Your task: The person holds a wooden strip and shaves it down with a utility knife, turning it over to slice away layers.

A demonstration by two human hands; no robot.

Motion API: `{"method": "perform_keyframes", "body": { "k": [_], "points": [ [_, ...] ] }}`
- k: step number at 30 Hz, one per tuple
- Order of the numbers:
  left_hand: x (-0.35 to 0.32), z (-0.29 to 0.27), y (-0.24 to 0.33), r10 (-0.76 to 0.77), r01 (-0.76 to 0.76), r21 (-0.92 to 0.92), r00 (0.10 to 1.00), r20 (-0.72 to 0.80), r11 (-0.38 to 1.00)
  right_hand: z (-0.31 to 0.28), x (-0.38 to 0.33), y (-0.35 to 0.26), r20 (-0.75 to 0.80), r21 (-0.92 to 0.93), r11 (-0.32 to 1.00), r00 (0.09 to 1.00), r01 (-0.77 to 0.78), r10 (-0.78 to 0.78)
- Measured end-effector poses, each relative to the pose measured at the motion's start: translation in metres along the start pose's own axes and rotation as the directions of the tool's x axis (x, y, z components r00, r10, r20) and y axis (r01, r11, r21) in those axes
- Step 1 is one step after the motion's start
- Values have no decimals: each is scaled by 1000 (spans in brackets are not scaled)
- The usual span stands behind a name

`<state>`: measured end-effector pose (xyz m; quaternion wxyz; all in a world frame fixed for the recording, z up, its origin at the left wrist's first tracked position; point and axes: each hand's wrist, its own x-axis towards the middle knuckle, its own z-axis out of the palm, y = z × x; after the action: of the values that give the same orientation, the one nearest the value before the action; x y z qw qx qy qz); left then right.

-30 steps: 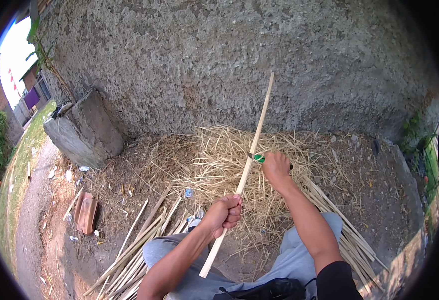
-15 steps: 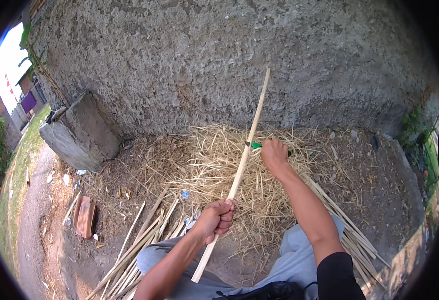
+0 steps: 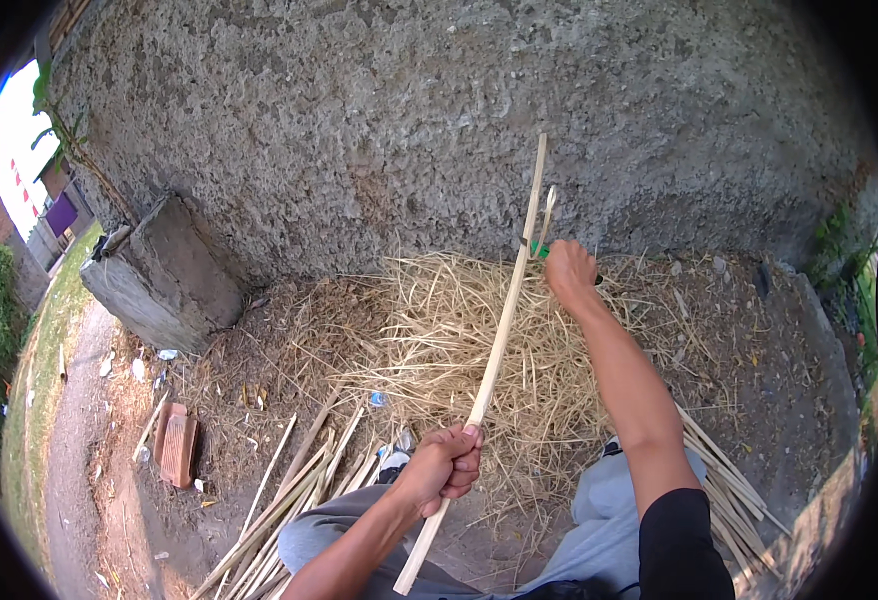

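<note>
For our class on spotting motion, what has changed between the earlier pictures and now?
The right hand has moved the knife along the pale strip toward its far end; a looped shaving now rises beside it. The left hand still grips the strip; nothing was released.

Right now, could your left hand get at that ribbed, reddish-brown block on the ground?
Probably not freely: the left hand is closed around a long pale wooden strip, and the block lies off to its left, beyond loose pale sticks.
</note>
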<state>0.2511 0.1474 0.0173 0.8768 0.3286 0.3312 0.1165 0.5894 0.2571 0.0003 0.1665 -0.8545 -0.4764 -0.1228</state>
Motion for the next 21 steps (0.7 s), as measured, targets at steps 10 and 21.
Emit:
{"method": "perform_keyframes", "body": {
  "k": [10, 21],
  "points": [
    [1, 3, 4, -23, 23, 10, 1000, -16, 1000, 13, 48, 11, -30, -5, 995, 995, -99, 99],
    [2, 2, 1, -74, 74, -46, 997, 3, 996, 14, 97, 18, 65, 58, 973, 973, -225, 221]
  ]
}}
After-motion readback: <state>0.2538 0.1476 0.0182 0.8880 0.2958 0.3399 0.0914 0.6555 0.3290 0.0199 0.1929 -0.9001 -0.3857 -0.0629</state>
